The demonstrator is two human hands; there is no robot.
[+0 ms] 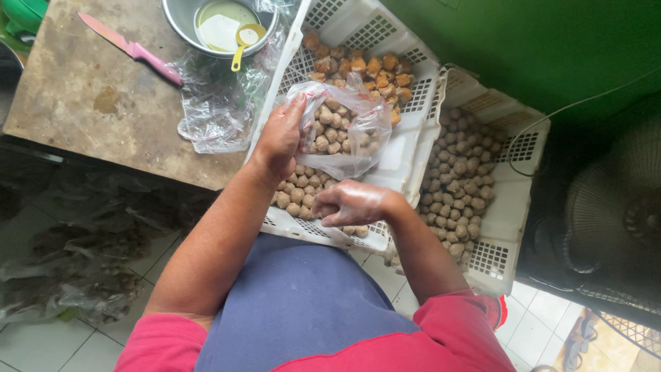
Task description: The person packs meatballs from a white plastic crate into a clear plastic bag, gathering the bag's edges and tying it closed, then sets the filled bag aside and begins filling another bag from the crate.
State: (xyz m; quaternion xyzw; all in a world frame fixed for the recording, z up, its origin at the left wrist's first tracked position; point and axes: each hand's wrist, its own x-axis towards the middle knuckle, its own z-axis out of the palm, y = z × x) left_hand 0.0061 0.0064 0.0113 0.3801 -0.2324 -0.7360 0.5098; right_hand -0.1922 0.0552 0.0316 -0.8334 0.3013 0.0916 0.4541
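Thin plastic bag [348,127] of meatballs [330,127], limp and slippery, pinched at its rim by left hand [281,134]; right hand [351,203] cupped shut over more meatballs, near crate [413,138] edge.

A clear, crumpled plastic bag [348,127] half full of round beige balls sits in the near white crate. A second clear, empty plastic bag [220,103] lies crumpled on the surface, far left.

Pink-handled knife [131,48] on the worn table [89,103]; metal bowl [182,24] with yellow scoop [244,41]; second crate [506,200] alongside.
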